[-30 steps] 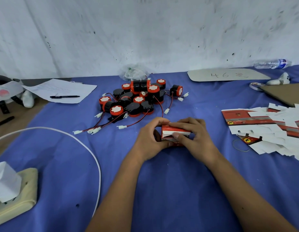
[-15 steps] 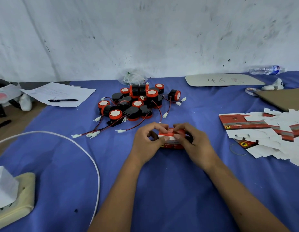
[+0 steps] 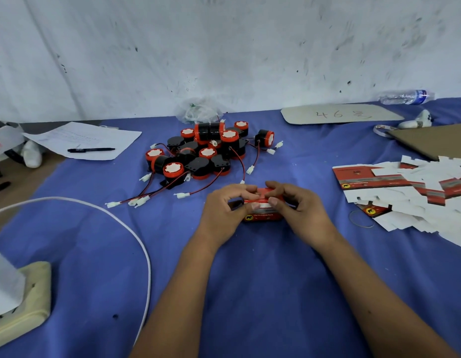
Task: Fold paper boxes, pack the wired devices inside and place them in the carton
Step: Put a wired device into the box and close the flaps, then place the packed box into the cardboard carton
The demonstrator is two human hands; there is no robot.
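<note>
A: What is held at the middle of the blue-covered counter (image 3: 250, 293)?

B: A small red paper box (image 3: 261, 213) is gripped from both ends. The left hand (image 3: 225, 211) is curled round its left end, the right hand (image 3: 300, 211) round its right end, and the fingertips of both are pressed on the top flap. The box rests on the counter between the two hands.

A: Can any print be read on it?

B: A yellow round emblem with a dark animal figure is seen on the front face, with a line of small pale lettering beside it; the lettering is too small to be read.

A: What lies beyond the hands?

B: A heap of black and red wired devices (image 3: 206, 153) is seen just past the fingertips, their red and black leads ending in white connectors.

A: And to the right of the right hand?

B: A pile of flat box blanks (image 3: 410, 187) is spread there, the same yellow emblem showing on two of them. A rubber band (image 3: 361, 219) lies between that pile and the hand. Farther back, a cardboard piece (image 3: 340, 113) is marked "46" by hand, followed by a character that cannot be made out.

A: To the left of the left hand?

B: A white cable (image 3: 136, 236) is curved across the counter; far back, a black pen (image 3: 91, 150) lies on a sheet of paper (image 3: 84, 140).
</note>
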